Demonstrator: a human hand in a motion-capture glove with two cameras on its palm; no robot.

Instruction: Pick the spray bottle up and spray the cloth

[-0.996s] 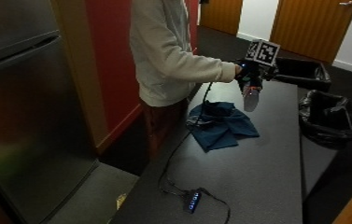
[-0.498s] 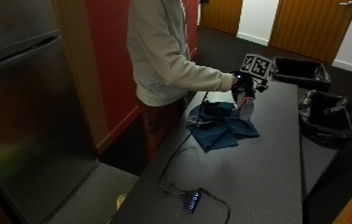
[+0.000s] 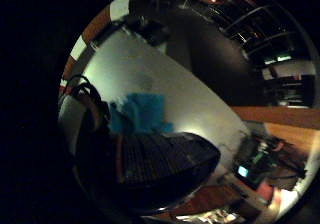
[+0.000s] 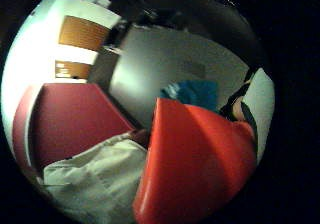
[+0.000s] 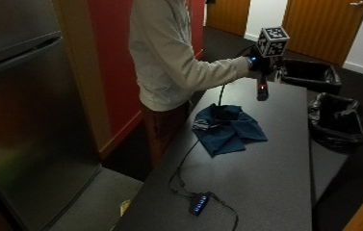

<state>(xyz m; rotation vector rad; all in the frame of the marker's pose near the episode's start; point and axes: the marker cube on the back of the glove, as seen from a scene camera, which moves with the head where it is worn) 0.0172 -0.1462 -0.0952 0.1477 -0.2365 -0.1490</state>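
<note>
In the outside view the person reaches out over the grey table (image 5: 264, 173), and the gloved right hand (image 5: 260, 65) grips the spray bottle (image 5: 262, 90), which hangs down from the fist. The bottle is held above the table, beyond the far edge of the crumpled blue cloth (image 5: 227, 126). That cloth lies flat on the tabletop near the person's side. In the thumb side palm view a large red part of the bottle (image 4: 195, 169) sits close to the palm, with the cloth (image 4: 192, 94) on the table behind it. The little finger side palm view shows the cloth (image 3: 140, 113) past a dark ribbed shape.
Two black-lined bins stand beyond the table's far side, one at the far end (image 5: 308, 74) and one closer (image 5: 337, 120). A cable runs along the table to a small hub with blue lights (image 5: 198, 204). A steel fridge (image 5: 27, 120) and a red wall (image 5: 113, 57) stand behind the person.
The gloved hand has risen a little with the bottle, which now hangs higher above the table's far end. The cloth has not moved.
</note>
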